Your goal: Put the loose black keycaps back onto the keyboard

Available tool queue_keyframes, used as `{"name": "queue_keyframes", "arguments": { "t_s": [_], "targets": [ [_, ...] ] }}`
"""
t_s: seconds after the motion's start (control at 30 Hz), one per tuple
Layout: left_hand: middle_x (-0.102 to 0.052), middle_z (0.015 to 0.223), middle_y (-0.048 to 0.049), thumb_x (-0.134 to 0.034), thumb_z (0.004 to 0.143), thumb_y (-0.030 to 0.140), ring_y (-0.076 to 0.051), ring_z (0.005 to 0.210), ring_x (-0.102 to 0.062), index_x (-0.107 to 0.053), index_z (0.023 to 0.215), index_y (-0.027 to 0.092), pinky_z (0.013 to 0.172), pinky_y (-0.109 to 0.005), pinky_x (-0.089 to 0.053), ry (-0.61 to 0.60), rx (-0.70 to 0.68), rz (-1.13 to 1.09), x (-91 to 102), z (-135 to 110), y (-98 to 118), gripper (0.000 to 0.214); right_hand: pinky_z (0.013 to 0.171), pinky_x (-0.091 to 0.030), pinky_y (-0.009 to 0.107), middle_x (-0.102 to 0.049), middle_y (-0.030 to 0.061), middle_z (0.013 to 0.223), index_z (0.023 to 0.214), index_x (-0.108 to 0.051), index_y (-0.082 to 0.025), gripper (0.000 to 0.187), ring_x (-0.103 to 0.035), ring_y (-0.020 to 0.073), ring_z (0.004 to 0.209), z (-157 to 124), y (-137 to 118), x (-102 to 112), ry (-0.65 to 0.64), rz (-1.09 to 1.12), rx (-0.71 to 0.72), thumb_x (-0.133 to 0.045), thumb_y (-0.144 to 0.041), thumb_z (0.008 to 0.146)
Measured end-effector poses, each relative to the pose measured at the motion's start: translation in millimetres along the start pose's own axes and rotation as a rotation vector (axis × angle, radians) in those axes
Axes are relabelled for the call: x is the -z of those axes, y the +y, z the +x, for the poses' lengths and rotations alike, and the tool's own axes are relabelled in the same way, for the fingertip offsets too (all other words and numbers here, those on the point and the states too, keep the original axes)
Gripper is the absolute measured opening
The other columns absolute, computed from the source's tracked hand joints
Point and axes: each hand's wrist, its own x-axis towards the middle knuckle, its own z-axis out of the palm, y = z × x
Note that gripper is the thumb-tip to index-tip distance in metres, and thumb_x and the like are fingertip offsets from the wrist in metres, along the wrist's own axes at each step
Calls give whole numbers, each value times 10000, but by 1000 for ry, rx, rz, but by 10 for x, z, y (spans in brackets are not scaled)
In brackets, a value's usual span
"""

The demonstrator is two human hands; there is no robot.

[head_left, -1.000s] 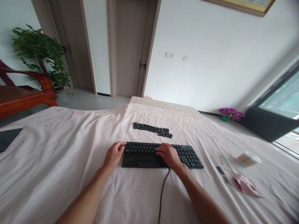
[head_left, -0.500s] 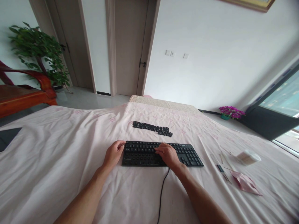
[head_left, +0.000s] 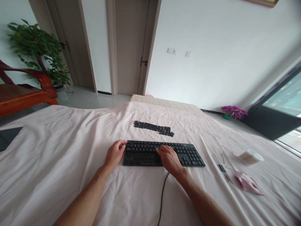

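Note:
A black keyboard [head_left: 141, 158] lies flat on the pink cloth. Its upper rows and right-hand keypad carry keycaps, while the lower left rows are bare, with switches showing. My left hand [head_left: 115, 152] is closed at the upper left corner of the keyboard, thumb and forefinger pinching its edge. My right hand [head_left: 168, 156] rests over the middle of the board, its fingers bent together on the keys; whatever lies under the fingertips is hidden. Loose black keycaps [head_left: 151, 126] sit in rows on the cloth beyond the keyboard. A black cable [head_left: 162, 194] runs from the keyboard toward me.
To the right on the pink cloth [head_left: 98, 201] are a clear tub of cotton swabs [head_left: 250, 157], several loose swabs, a small dark tool [head_left: 221, 168] and a pink cloth piece [head_left: 248, 182]. A dark flat object [head_left: 9, 138] lies at the left edge.
Both hands keep nearly the same places on the keyboard. The view has shifted very slightly; nothing else visibly moves.

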Motion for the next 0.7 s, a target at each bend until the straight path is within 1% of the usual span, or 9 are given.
{"name": "queue_keyframes", "arguments": {
  "t_s": [0.07,0.17,0.3,0.43,0.5,0.57,0.63,0.7],
  "targets": [
    [-713,1041,-21,-482,821,280,-174,939,-659,-655,1027,232,856,-284,-490,3,-4,6,1,-1,2,274,775,-337,284,-581,50,883,1138,-623,-244,314,-492,174,846,-13,-1,-10,-12,-10,3,-394,-153,944],
    [-714,1038,-21,-480,822,281,-175,933,-659,-656,1030,232,849,-284,-491,-1,-11,8,5,1,1,277,761,-329,301,-583,58,900,1150,-619,-252,326,-484,189,861,-15,-17,-14,-34,-37,-2,-426,-134,916],
    [-711,1045,-28,-477,823,278,-175,942,-655,-655,1028,222,860,-287,-487,-5,-21,2,8,3,1,277,763,-324,327,-588,72,985,1180,-609,-259,348,-471,211,906,-29,-67,-8,-18,-69,-33,-474,-146,880],
    [-711,1043,-29,-473,824,272,-171,945,-654,-652,1029,219,866,-283,-484,-5,-20,-3,5,2,3,277,782,-332,343,-588,78,1091,1256,-575,-255,463,-469,223,949,-90,-71,5,-1,-75,-49,-489,-99,829],
    [-712,1035,-24,-477,823,276,-170,930,-656,-652,1025,225,857,-279,-486,-2,-13,8,3,2,4,272,798,-348,333,-591,66,1118,1269,-573,-285,512,-481,212,958,-113,-19,5,-4,-22,-49,-467,-69,817],
    [-715,1025,-21,-484,818,282,-169,913,-659,-654,1018,230,843,-275,-489,2,-5,15,4,2,4,267,818,-372,313,-606,46,1112,1263,-584,-313,544,-499,193,952,-114,72,-12,1,77,-59,-426,-43,818],
    [-716,1018,-20,-487,816,286,-168,904,-661,-653,1016,231,834,-273,-492,-1,0,11,6,1,6,266,839,-399,294,-631,34,1074,1245,-605,-304,549,-516,178,946,-91,183,-45,48,194,-102,-381,-31,825],
    [-714,1025,-23,-484,818,286,-169,912,-659,-649,1022,228,842,-275,-491,-10,0,1,8,-1,14,268,859,-417,288,-650,34,1039,1211,-636,-277,513,-531,175,950,-49,294,-80,117,276,-168,-371,-46,837]
  ]
}}
